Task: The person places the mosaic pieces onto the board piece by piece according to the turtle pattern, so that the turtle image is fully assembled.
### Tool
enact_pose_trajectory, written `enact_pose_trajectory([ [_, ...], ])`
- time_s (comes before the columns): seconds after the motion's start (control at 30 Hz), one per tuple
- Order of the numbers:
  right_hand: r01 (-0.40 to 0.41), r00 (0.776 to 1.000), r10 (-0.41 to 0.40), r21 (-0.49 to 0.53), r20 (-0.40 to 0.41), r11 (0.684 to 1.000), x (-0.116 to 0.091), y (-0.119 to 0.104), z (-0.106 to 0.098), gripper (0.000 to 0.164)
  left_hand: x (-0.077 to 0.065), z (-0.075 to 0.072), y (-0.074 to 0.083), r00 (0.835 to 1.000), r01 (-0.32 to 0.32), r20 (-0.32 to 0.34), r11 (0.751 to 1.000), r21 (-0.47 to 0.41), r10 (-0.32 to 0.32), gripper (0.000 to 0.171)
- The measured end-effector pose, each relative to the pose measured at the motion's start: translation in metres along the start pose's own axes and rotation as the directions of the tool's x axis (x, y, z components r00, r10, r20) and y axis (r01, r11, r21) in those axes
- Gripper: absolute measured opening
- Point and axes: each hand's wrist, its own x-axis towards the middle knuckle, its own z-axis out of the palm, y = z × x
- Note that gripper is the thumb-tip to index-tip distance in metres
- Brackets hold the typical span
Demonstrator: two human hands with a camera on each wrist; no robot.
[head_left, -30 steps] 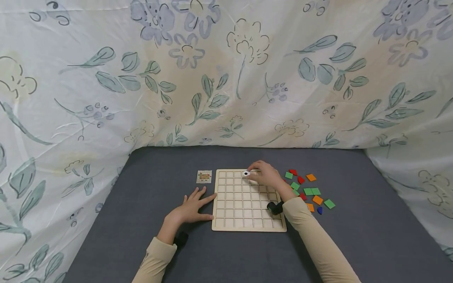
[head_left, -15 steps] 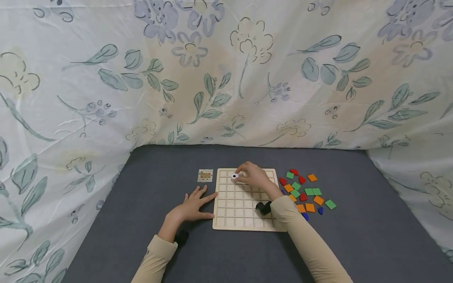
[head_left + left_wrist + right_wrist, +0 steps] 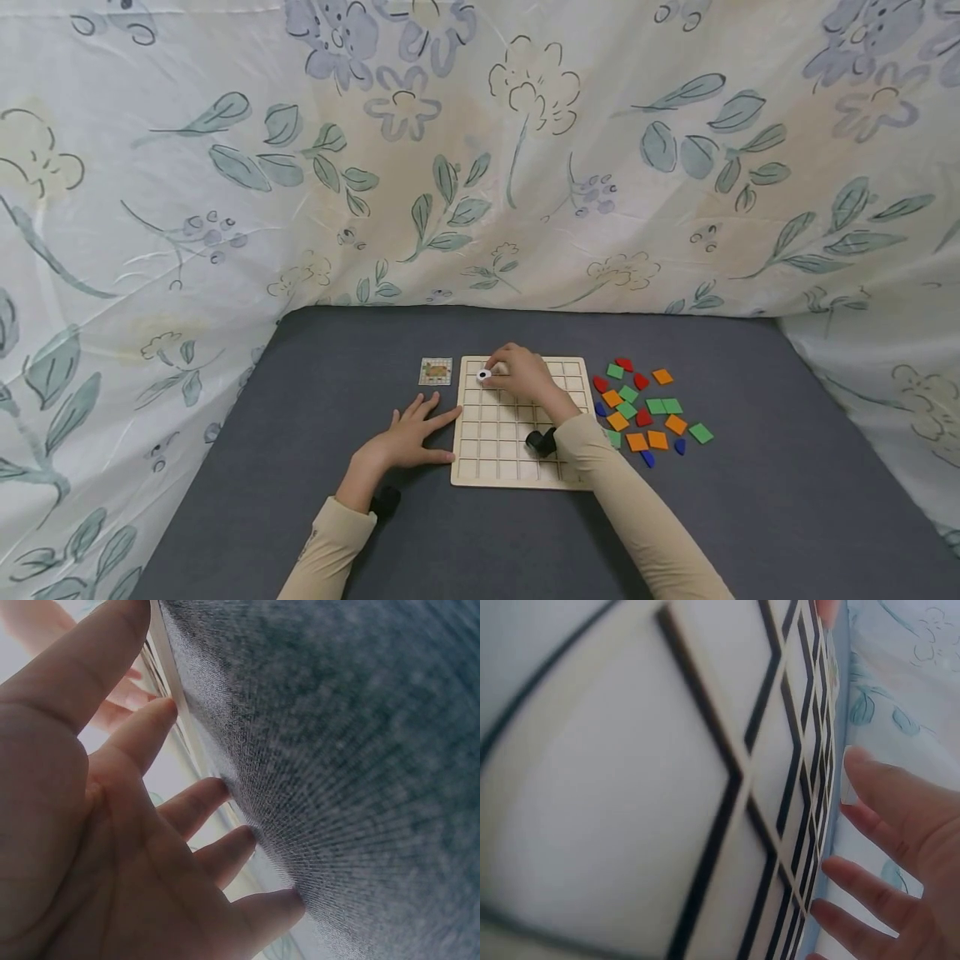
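My right hand [image 3: 522,375] pinches a small white tile [image 3: 483,376] with a black dot between thumb and index finger, over the upper left squares of a pale wooden grid board [image 3: 487,454]. In the right wrist view only the thin edge of the white tile [image 3: 847,776] shows at the thumb, while the other fingers reach toward the board. My left hand [image 3: 402,442] lies spread at the board's left side. Its thumb and index fingertips meet the board's edge, and its other fingers [image 3: 225,859] rest on the dark cloth in the left wrist view.
A small printed card [image 3: 436,372] lies left of the board's top corner. Right of the board are scattered loose green tiles [image 3: 701,432], orange tiles [image 3: 657,440], red pieces [image 3: 643,417] and blue pieces [image 3: 679,447]. A floral curtain [image 3: 480,167] hangs behind the dark cloth [image 3: 420,550].
My right hand has moved left across the top of the board with the white tile pinched, uncovering more loose pieces at the right. The left hand stays in place.
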Motion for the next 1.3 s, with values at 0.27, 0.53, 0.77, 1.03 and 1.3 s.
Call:
enact_pose_trajectory([
  [0.27,0.01,1.0,-0.01,-0.031,0.006,0.999,0.006,-0.007,0.008,0.023,0.001,0.001,-0.001,1.0,-0.008,-0.003,1.0,0.004,0.008,0.072],
  [0.53,0.0,1.0,0.0,-0.022,0.007,1.0,0.009,-0.013,0.012,0.02,0.0,-0.002,0.0,1.0,-0.005,0.002,1.0,0.006,0.005,0.072],
  [0.77,-0.014,1.0,0.015,-0.027,0.023,1.0,0.011,-0.016,0.012,0.021,-0.002,-0.004,-0.001,1.0,-0.002,0.004,1.0,0.001,0.002,0.072],
  [1.03,-0.022,0.999,0.023,-0.031,0.034,0.999,0.011,-0.015,0.012,0.023,-0.001,-0.002,-0.001,1.0,0.001,0.008,1.0,-0.005,0.0,0.072],
  [1.3,-0.032,0.999,0.031,0.01,0.038,0.999,0.006,-0.014,0.011,0.023,0.0,0.001,-0.002,1.0,-0.004,0.01,1.0,0.012,0.004,0.072],
])
